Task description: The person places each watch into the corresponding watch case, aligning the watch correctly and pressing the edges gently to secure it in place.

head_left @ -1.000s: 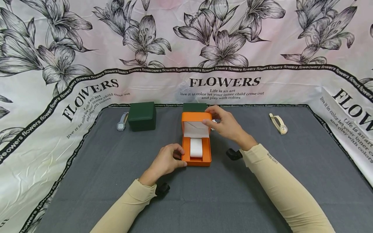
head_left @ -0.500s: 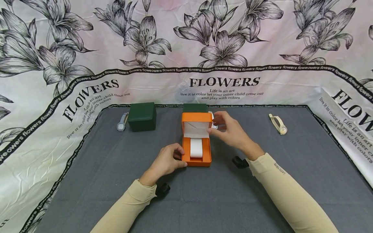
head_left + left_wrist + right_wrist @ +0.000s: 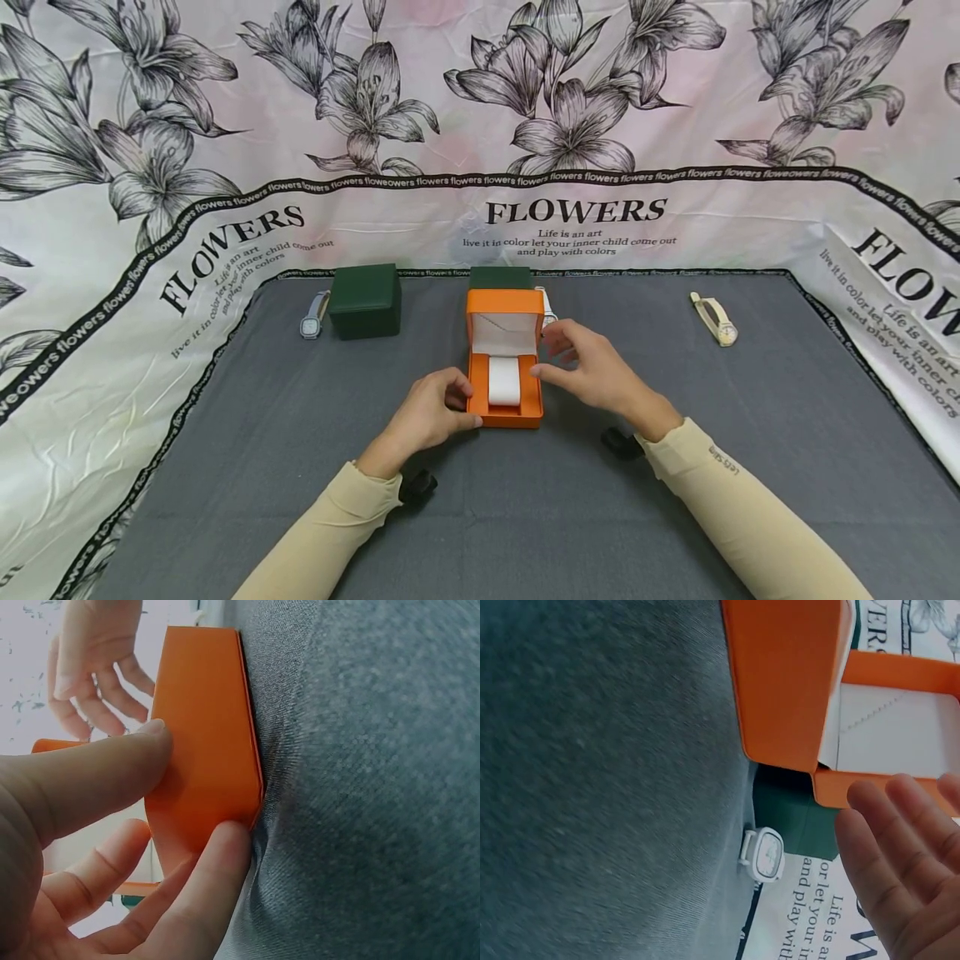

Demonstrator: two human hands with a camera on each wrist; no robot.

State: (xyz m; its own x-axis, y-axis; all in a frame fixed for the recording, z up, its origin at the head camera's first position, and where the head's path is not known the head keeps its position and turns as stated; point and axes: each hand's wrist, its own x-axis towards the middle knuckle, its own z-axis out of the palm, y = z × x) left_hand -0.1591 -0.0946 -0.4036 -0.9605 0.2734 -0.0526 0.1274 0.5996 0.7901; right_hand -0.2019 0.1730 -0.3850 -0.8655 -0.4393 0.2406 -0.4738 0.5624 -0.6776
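Nearest in, your beige fabric sleeves point(image 3: 322, 533) reach over the dark grey cloth point(image 3: 480, 517), and here's your left hand point(image 3: 423, 410) at the front left corner of the open, orange, rectangular box point(image 3: 510, 422), thumb and fingers curled around that corner, pinching it. The box stands flat on the cloth, right in front of you, a plump white cushion point(image 3: 504, 382) sitting in its base. Over to your right hand point(image 3: 596, 368): fingers parted and loosely bent, holding nothing, thumb tip right by the box's right rim; whether it touches, you can't tell. Up goes the hinged orange lid point(image 3: 506, 301), white-lined, standing upright. Wide to the right lies a cream strap watch point(image 3: 716, 320); far left, a pale-faced square watch point(image 3: 312, 321) beside a dark green, blocky box point(image 3: 365, 302). Behind the lid, partly hidden, a white watch point(image 3: 548, 308) and a second green box point(image 3: 499, 277); beyond, the white flower-printed cloth point(image 3: 573, 133).
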